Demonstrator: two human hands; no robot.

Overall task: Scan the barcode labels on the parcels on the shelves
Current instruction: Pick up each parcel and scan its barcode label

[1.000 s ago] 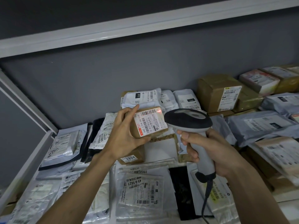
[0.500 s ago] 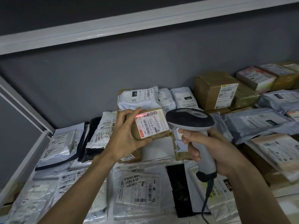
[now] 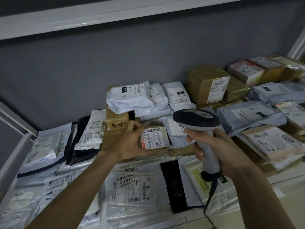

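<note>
Gripping the grey scanner's (image 3: 200,128) handle, the right hand (image 3: 219,151) keeps its dark head raised over the shelf (image 3: 280,182); just left, the left hand (image 3: 130,142) holds a small brown parcel (image 3: 156,139), label up, low among the mailers; boxes stand behind.

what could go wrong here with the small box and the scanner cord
1. The left hand grips the small brown box at one end only, so it may tip or slip onto the pile.
2. The scanner in the right hand shows no red line on the box's label, so a scan might be missed.
3. The scanner's cord hangs over the front parcels and could snag or drag a flat bag.
</note>
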